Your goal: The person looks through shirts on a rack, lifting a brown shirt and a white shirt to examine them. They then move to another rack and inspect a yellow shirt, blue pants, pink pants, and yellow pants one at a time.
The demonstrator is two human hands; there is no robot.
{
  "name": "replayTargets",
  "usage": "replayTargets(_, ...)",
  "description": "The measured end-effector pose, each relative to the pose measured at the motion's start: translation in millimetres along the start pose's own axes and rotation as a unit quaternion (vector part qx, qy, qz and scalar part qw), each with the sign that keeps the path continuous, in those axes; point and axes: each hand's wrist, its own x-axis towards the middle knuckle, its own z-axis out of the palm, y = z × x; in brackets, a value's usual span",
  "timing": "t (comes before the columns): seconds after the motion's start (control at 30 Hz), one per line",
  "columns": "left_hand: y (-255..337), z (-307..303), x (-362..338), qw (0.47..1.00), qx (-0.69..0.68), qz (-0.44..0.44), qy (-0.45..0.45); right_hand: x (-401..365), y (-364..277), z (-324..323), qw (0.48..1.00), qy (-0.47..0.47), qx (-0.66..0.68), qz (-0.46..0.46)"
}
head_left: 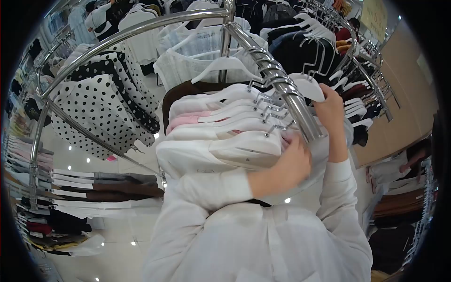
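Note:
Several garments on white hangers, mostly white with one pink, hang from a chrome rail (286,89) in front of me. My left hand (293,162) is at the right end of the frontmost white garment (188,152), beside its hanger (249,145); its fingers are curled in and what they hold is hidden. Higher up on the right, beyond the rail, my right hand (330,105) is closed on a white hanger (306,88). Metal hooks (315,58) stand up above that hanger.
Polka-dot garments (94,108) hang at the left under a curved chrome bar (141,30). Folded-looking brown and white clothes (112,190) hang lower left. More racks stand behind. People (96,21) are at the back, and a tan panel (404,94) is at the right.

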Motion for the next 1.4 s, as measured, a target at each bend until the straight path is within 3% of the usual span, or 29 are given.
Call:
replayTargets(0.03,-8,-13,-16,0.967,-0.163,0.139,0.135,4,-2,6,1.000,0.003,-0.003,-0.003)
replayTargets(0.07,-16,-21,-33,0.872,-0.314,0.271,0.260,8,-4,10,0.998,-0.019,0.059,-0.009)
replayTargets(0.13,-36,-20,-65,0.804,-0.301,0.232,0.457,14,-15,16,0.988,-0.031,0.147,-0.023)
replayTargets(0.2,-80,-21,-104,0.837,-0.274,0.137,0.453,25,-12,34,0.985,-0.053,0.165,-0.021)
replayTargets(0.23,-101,-18,-116,0.824,-0.349,0.053,0.444,31,-10,46,0.980,-0.075,0.185,-0.021)
replayTargets(0.3,-147,-14,-115,0.805,-0.318,-0.092,0.493,37,-8,68,0.971,-0.089,0.221,-0.036)
replayTargets(0.37,-185,13,-109,0.853,-0.256,-0.154,0.427,45,-9,83,0.953,-0.132,0.267,-0.049)
replayTargets(0.4,-184,32,-109,0.852,-0.252,-0.158,0.431,46,-14,85,0.954,-0.135,0.264,-0.046)
replayTargets(0.47,-178,61,-108,0.910,-0.174,-0.241,0.290,43,-41,73,0.957,-0.137,0.251,-0.050)
replayTargets(0.5,-174,58,-111,0.909,-0.171,-0.244,0.292,45,-49,69,0.960,-0.137,0.239,-0.046)
replayTargets(0.6,-155,25,-125,0.895,-0.292,-0.310,0.136,65,-46,88,0.948,-0.180,0.247,-0.085)
replayTargets(0.7,-150,24,-135,0.885,-0.303,-0.331,0.123,77,-42,98,0.926,-0.217,0.258,-0.167)
replayTargets(0.83,-164,49,-146,0.850,-0.373,-0.335,0.162,86,-48,112,0.914,-0.235,0.282,-0.171)
replayTargets(0.9,-171,68,-149,0.859,-0.367,-0.293,0.203,88,-51,116,0.908,-0.247,0.291,-0.174)
replayTargets(1.1,-170,76,-153,0.873,-0.327,-0.281,0.228,83,-50,125,0.893,-0.271,0.320,-0.164)
replayTargets(1.23,-177,69,-153,0.866,-0.358,-0.283,0.205,89,-43,122,0.892,-0.277,0.322,-0.153)
replayTargets(1.3,-175,49,-151,0.858,-0.373,-0.254,0.245,90,-41,123,0.890,-0.282,0.326,-0.148)
replayTargets(1.4,-166,44,-144,0.879,-0.316,-0.283,0.218,90,-41,126,0.884,-0.288,0.340,-0.138)
